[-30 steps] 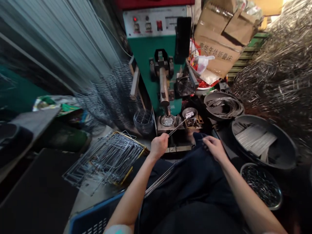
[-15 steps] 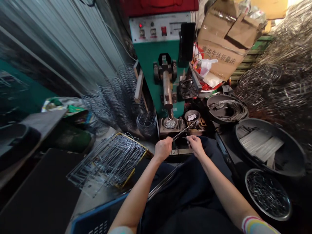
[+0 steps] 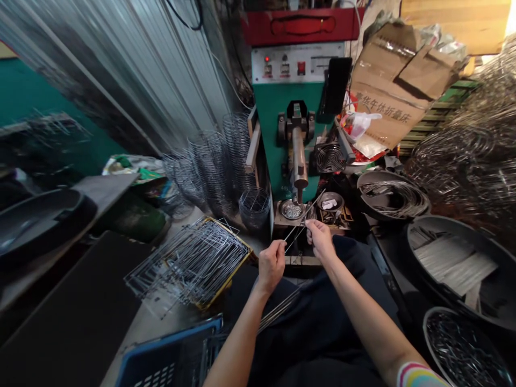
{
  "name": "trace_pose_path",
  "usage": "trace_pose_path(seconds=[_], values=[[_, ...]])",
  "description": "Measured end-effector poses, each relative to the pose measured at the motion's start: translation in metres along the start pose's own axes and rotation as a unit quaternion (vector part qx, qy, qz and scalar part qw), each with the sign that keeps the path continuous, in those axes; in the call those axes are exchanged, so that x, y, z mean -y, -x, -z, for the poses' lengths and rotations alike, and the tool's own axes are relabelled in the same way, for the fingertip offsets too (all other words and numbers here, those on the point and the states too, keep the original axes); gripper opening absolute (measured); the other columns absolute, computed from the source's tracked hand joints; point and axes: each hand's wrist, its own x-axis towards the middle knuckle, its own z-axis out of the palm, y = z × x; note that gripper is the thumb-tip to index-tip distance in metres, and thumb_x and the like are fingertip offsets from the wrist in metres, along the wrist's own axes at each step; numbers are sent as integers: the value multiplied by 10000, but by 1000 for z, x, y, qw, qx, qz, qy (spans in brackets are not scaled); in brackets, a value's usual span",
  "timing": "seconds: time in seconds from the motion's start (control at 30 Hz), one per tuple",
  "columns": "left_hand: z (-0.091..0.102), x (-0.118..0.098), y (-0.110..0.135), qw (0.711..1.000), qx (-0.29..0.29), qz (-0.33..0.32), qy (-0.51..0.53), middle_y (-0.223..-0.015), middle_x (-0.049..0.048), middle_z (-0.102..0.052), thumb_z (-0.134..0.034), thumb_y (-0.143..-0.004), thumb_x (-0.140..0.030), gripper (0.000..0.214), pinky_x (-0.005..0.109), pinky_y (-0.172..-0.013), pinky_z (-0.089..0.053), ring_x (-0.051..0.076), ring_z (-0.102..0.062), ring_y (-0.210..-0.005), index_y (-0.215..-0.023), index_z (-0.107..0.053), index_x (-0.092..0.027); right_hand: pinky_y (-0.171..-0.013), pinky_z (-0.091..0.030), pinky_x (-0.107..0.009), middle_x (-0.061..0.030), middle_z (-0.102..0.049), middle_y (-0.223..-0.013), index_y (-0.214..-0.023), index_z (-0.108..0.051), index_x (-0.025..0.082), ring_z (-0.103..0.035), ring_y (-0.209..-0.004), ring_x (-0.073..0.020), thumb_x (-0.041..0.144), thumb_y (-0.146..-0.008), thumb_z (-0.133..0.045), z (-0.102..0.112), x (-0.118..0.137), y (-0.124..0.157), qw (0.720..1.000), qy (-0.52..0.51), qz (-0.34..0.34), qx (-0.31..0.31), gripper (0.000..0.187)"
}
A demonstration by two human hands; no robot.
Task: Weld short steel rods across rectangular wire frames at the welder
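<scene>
Left hand (image 3: pixel 271 265) is closed, fingers wrapped round the near end of a thin metal wire (image 3: pixel 294 230); right hand (image 3: pixel 320 237) is pinching with thumb and forefinger at the wire's middle, can't tell if those fingertips also grip some smaller piece. Wire sits out in front of the person's lap, slanting up and right from the left fist, far end pointing between the pile of shiny bits (image 3: pixel 292 211) and a white scrap (image 3: pixel 329 204). A second thin wire (image 3: pixel 294 240) shows just below it, between the hands; which hand has it is unclear. Hands are near each other, right one a bit farther forward. Green machine (image 3: pixel 264 115) stands straight ahead, red light lit on its panel, metal arm (image 3: pixel 298 153) angled down above the shiny bits. Several loose rods (image 3: pixel 278 313) lie across dark trousers (image 3: pixel 338 306). On the left: heap of wire frames (image 3: pixel 193 258), blue basket (image 3: pixel 173 338) nearer the body, stacked wire rings (image 3: pixel 213 172) behind. On the right: dark pan (image 3: pixel 500 290) with flat strips (image 3: pixel 455 260), small metal pieces (image 3: pixel 463 344) nearer, coiled wire (image 3: pixel 397 196) farther back.
</scene>
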Motion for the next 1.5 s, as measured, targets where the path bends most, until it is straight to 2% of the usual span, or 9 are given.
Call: trace_pose_path(seconds=[0.37, 0.87, 1.5], values=[[2, 7, -4, 1000, -20, 11, -1, -780, 45, -716, -419, -984, -301, 281, 229, -646, -434, 154, -651, -678, -928, -668, -185, -332, -203, -164, 97, -407, -438, -703, -578, 175, -291, -353, -36, 380, -661, -738, -9, -1, -12, 1000, -9, -3, 20, 263], [-4, 9, -24, 1000, -24, 13, 8, -829, 54, -735, -408, -988, -284, 276, 240, -673, -443, 162, -666, -709, -943, -665, -194, -332, -208, -178, 93, -409, -449, -682, -559, 188, -293, -350, -35, 382, -648, -753, -16, 5, -33, 1000, -10, 15, 21, 277], [-3, 13, -29, 1000, -19, 15, 10, -822, 58, -731, -405, -988, -297, 288, 237, -681, -450, 161, -669, -713, -937, -671, -197, -318, -192, -185, 99, -394, -435, -681, -560, 192, -279, -342, -37, 385, -602, -780, -19, 4, -37, 1000, -16, -1, 17, 303]])
